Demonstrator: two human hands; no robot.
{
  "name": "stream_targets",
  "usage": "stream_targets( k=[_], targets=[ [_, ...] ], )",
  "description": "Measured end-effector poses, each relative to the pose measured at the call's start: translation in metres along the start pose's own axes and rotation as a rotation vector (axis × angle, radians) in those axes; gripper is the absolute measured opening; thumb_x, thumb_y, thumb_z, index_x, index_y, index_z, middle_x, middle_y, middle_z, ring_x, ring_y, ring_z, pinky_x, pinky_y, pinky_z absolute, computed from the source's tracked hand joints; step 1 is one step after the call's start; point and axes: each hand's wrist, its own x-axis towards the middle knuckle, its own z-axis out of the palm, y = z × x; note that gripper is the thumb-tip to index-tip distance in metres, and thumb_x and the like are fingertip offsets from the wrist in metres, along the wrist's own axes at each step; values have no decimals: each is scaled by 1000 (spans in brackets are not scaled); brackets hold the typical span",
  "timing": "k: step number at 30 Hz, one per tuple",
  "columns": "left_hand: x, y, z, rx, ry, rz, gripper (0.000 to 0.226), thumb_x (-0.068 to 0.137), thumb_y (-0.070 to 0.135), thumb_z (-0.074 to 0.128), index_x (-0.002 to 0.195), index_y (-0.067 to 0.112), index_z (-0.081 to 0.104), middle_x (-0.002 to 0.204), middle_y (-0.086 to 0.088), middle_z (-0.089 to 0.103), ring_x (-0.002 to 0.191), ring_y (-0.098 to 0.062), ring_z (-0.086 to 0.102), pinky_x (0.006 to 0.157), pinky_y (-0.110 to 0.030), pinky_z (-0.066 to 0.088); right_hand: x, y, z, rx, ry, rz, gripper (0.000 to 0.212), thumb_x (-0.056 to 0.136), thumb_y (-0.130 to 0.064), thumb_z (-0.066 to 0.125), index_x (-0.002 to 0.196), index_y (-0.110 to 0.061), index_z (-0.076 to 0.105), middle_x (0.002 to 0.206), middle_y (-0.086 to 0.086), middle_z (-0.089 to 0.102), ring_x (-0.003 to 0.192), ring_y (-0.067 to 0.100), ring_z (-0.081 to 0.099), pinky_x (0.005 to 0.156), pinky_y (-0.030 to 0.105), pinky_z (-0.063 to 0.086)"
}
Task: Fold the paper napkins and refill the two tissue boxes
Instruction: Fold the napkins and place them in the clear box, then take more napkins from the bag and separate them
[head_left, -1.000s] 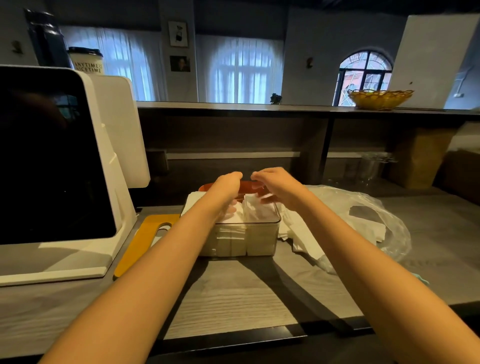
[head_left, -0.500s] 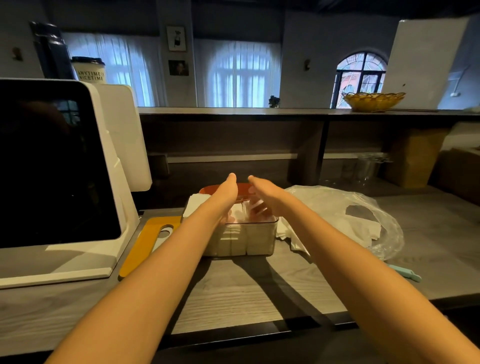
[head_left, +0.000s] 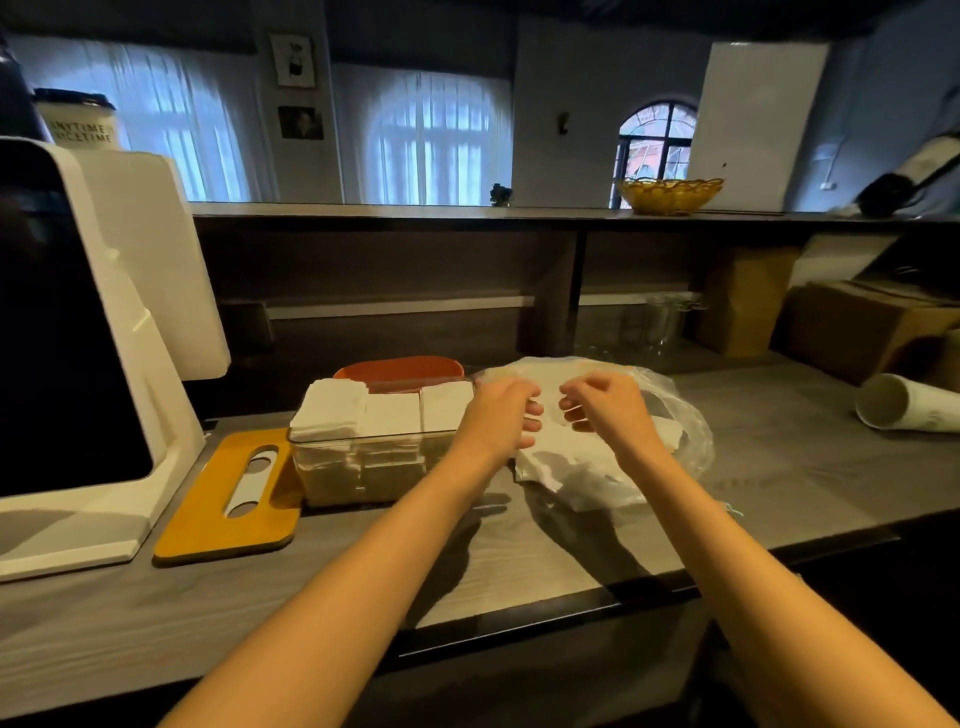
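Near the middle of the tabletop (head_left: 545, 566), toward its far edge, stands a clear tissue box (head_left: 363, 467), packed with three stacks of folded paper napkins (head_left: 389, 413) that rise above its rim. Both hands were over this box half a second ago; they have since moved to the right and now hover above the loose unfolded napkins (head_left: 566, 462) lying in a clear plastic bag (head_left: 675, 415) just beside the box. The left hand (head_left: 501, 418) and the right hand (head_left: 605, 410) have their fingers curled, and a thin white edge between them suggests a napkin being pinched, though blur leaves the grip uncertain. By this shift the first box appears filled, and the next fold is beginning. Behind the clear box sits an orange container (head_left: 400, 370), probably the second box; only its top shows. An orange slotted lid (head_left: 228, 499) lies flat to the left, touching the box's base, beside a white point-of-sale terminal (head_left: 78, 364). Toward the right edge lies a tipped paper cup (head_left: 904, 402). A yellow basket (head_left: 670, 195) rests on the upper shelf. Nothing blocks either hand's reach.
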Motion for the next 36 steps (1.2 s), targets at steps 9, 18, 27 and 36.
stream_targets(
  k=[9,18,27,36],
  targets=[
    [-9,-81,29,-6,208,-43,47,109,44,24,147,25,44,139,3,51,122,-14,45,102,-31,33,13,46,39,-198,-130,-153,39,97,-23,62,136,-21,57,142,-1,54,125,15,52,95,20,39],
    [-3,-94,27,-354,221,-78,66,107,52,13,155,13,34,162,-7,32,150,-21,28,121,-35,20,43,68,68,-512,-351,-163,48,104,-48,41,147,-26,45,151,2,47,135,21,45,110,38,36],
    [-4,-98,28,-304,226,-72,63,106,53,22,154,14,36,159,-8,38,145,-20,36,119,-35,26,37,70,59,-401,-41,-241,40,96,-53,54,89,-16,69,77,-1,64,73,18,61,70,38,52],
    [8,-64,37,-546,6,45,46,97,55,38,132,30,56,133,-1,65,125,-18,59,106,-38,48,37,17,52,-18,88,34,48,107,-44,31,80,-17,61,80,4,65,73,13,61,66,31,49]
  ],
)
